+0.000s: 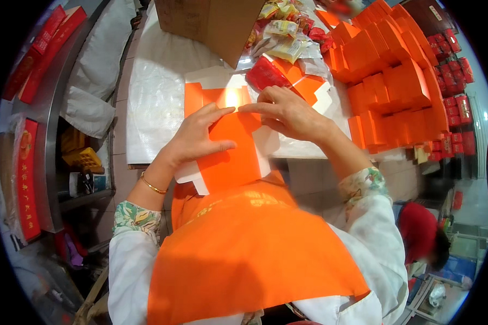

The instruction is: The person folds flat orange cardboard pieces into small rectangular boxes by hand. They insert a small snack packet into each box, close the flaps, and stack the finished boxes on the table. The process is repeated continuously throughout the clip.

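While my spread left grip and right grip, closure unclear, seemingly crease the orange card, I'd fold its flaps next.

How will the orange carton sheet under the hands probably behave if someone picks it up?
The orange carton sheet is probably light, as it looks thin. It is likely fairly stiff, since its outer edges look mostly straight, though its white flaps may bend. It might tip if pushed nearer, because its near end reaches past the table edge.

Orange carton, white flaps; floral cuffs.
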Demonstrator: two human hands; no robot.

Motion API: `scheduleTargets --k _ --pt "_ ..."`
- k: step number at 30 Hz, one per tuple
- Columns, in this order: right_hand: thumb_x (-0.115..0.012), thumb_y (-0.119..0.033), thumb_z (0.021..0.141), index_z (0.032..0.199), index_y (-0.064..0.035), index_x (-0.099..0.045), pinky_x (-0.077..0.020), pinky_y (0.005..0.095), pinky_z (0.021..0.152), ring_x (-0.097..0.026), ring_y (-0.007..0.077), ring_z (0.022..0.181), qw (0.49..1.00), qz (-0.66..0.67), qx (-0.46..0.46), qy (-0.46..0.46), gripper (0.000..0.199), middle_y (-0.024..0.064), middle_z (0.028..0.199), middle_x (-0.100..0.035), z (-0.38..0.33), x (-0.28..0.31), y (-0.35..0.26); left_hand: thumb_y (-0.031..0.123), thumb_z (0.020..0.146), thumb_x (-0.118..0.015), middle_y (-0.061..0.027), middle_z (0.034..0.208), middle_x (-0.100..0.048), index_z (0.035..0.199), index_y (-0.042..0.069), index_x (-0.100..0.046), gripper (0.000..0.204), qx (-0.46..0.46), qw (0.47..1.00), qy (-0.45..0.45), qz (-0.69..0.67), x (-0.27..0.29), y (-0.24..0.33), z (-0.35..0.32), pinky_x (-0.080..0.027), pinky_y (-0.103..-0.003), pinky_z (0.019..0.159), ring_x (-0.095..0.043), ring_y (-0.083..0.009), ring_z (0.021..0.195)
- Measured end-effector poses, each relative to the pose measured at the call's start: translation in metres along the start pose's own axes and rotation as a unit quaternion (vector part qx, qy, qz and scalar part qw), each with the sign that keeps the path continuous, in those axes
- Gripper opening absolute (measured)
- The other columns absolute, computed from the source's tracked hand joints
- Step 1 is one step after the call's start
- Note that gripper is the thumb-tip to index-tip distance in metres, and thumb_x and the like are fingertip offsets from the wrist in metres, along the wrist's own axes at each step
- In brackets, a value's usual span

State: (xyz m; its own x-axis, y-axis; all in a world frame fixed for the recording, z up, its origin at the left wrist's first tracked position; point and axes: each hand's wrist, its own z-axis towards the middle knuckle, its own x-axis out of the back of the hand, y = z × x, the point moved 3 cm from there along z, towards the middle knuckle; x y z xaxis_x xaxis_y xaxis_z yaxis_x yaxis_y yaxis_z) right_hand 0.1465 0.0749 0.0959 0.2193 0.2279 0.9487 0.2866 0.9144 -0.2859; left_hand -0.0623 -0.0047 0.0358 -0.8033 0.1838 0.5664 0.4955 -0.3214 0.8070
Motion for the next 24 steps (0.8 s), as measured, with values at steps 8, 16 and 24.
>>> scheduleTargets --k 8,16,24 --pt "-0.070 -0.009 0.079 0.110 -0.0158 -0.068 -0.0469 0.0357 0.071 -0.058 0.0229 0.081 0.992 -0.018 0.096 0.079 0.031 0.0021 0.089 -0.058 0.004 -0.004 -0.005 0.043 0.071 -0.080 -0.0189 0.132 -0.054 0.140 0.005 -0.043 0.087 -0.007 0.999 -0.024 -0.028 -0.007 0.005 -0.006 -0.045 -0.041 0.100 -0.054 -0.0351 0.121" --pt "-0.069 -0.010 0.080 0.100 -0.0079 -0.069 -0.0482 0.0378 0.070 -0.062 0.0275 0.084 0.990 0.086 0.071 -0.088 0.021 0.0061 0.087 -0.064 0.031 0.004 -0.004 0.041 0.076 -0.078 -0.0205 0.128 -0.056 0.136 0.003 -0.043 0.079 0.034 0.994 -0.102 -0.011 -0.012 0.027 -0.020 -0.046 -0.042 0.098 -0.056 -0.0378 0.117" --pt "-0.062 -0.013 0.093 0.131 -0.0069 -0.056 -0.0497 0.0353 0.089 -0.061 0.0241 0.106 0.927 0.219 -0.120 0.279 0.039 0.0122 0.119 -0.061 0.012 0.011 0.026 0.016 0.091 -0.066 -0.0163 0.097 -0.069 0.114 -0.006 -0.057 0.033 0.130 0.991 0.004 -0.027 0.012 0.014 -0.025 -0.053 -0.034 0.076 -0.068 -0.0253 0.086"
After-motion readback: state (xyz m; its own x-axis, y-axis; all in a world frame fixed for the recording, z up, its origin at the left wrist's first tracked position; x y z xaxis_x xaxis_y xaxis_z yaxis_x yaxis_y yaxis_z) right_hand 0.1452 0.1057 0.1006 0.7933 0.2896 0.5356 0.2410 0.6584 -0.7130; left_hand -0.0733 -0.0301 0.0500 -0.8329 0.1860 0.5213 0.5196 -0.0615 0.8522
